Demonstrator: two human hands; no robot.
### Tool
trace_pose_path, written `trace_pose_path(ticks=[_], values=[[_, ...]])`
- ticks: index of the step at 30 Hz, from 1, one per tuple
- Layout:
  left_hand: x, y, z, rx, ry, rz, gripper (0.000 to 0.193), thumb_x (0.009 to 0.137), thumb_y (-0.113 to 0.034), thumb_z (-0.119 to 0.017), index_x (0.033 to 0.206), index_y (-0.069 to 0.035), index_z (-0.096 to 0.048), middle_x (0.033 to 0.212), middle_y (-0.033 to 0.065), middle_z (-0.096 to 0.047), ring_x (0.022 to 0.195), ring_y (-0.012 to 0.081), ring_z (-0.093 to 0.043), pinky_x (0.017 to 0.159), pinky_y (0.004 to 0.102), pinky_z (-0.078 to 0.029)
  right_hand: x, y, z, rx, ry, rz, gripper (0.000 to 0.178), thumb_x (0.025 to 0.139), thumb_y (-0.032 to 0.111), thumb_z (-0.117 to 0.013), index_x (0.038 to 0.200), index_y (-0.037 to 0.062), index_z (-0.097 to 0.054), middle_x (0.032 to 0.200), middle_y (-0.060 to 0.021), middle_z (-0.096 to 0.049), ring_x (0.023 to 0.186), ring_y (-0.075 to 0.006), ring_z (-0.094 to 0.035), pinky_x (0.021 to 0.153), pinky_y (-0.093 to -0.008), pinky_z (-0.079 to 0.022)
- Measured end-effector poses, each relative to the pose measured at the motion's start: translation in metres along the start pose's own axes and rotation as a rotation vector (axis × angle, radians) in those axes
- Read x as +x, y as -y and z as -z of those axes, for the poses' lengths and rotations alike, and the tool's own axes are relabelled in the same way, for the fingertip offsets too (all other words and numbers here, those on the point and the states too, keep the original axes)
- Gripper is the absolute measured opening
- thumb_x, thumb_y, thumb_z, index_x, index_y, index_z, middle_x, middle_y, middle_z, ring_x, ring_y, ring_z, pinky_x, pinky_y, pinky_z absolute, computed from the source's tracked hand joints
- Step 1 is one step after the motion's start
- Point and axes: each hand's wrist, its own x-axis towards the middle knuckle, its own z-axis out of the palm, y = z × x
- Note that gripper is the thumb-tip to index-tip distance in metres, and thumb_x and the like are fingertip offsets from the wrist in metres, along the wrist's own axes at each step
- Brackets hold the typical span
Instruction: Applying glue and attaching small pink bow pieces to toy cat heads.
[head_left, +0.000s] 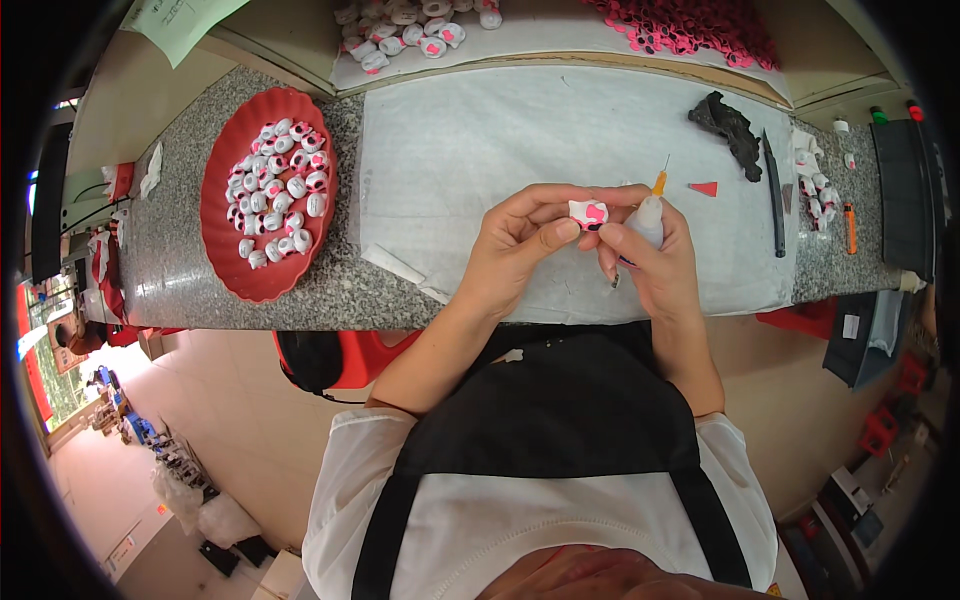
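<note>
Over the white sheet, my left hand (515, 240) pinches a small white piece with pink and black parts (588, 214) between thumb and fingers. My right hand (668, 268) is closed around a white squeeze bottle (648, 216), whose orange needle tip (660, 182) points up and away from me. The right thumb and fingertips also meet the right side of the small piece. Below the right fingers a thin dark tip (614, 283) shows; the rest of it is hidden, so I cannot tell what it is.
A red scalloped tray (222, 258) with many similar pieces stands left. Right of my hands lie a red cone-shaped cap (704, 188), a crumpled black lump (728, 130) and dark tweezers (775, 200). White pieces (405, 35) and pink parts (690, 35) fill the shelf behind.
</note>
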Motion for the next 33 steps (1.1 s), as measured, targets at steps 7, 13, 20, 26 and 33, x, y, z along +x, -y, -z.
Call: trace_pose_path(ticks=[7, 13, 20, 26, 33], values=[[-0.004, -0.012, -0.003, -0.045, 0.086, -0.104, 0.02, 0.077, -0.005, -0.05, 0.097, -0.001, -0.048, 0.099, 0.0138, -0.053, 0.087, 0.0171, -0.052, 0.074, 0.0298, -0.042, 0.002, -0.007, -0.005, 0.008, -0.016, -0.041, 0.024, 0.072, 0.007, -0.054, 0.093, -0.0018, -0.049, 0.066, -0.0102, -0.054, 0.046, -0.0104, -0.046, 0.041, -0.0207, -0.037], [-0.014, -0.005, -0.007, -0.009, 0.13, -0.165, 0.018, 0.075, -0.002, -0.051, 0.093, 0.0, -0.05, 0.097, 0.0134, -0.053, 0.083, 0.017, -0.051, 0.07, 0.0294, -0.044, -0.009, -0.012, -0.003, -0.015, -0.015, 0.007, 0.026, 0.069, 0.009, -0.057, 0.091, -0.0009, -0.046, 0.068, -0.0069, -0.05, 0.046, -0.0104, -0.045, 0.041, -0.0212, -0.036], [-0.028, -0.057, 0.023, 1.081, -0.333, -0.653, 0.022, 0.062, -0.003, -0.063, 0.083, -0.004, -0.057, 0.082, 0.0054, -0.051, 0.081, 0.0181, -0.048, 0.072, 0.0268, -0.037, 0.002, -0.01, -0.013, 0.1, -0.029, 0.0, 0.036, 0.071, 0.006, -0.052, 0.105, -0.0023, -0.042, 0.063, -0.0032, -0.045, 0.047, -0.0086, -0.039, 0.042, -0.0205, -0.032], [-0.017, -0.118, 0.074, 1.678, -0.778, -0.922, 0.025, 0.066, -0.008, -0.061, 0.09, -0.005, -0.054, 0.082, 0.0086, -0.052, 0.087, 0.026, -0.046, 0.079, 0.0336, -0.034, 0.01, -0.018, 0.006, -0.06, -0.067, 0.074, 0.03, 0.072, 0.005, -0.053, 0.1, -0.0021, -0.046, 0.065, -0.0031, -0.046, 0.05, -0.0076, -0.041, 0.045, -0.0197, -0.031], [0.114, -0.083, 0.051, 1.824, -0.272, -0.967, 0.008, 0.07, -0.013, -0.054, 0.075, -0.008, -0.057, 0.066, 0.0065, -0.055, 0.064, 0.0231, -0.052, 0.066, 0.0341, -0.039, 0.001, -0.017, 0.005, -0.068, -0.055, 0.085, 0.031, 0.071, 0.005, -0.054, 0.1, -0.0014, -0.046, 0.067, -0.0035, -0.048, 0.05, -0.0071, -0.041, 0.046, -0.019, -0.032]])
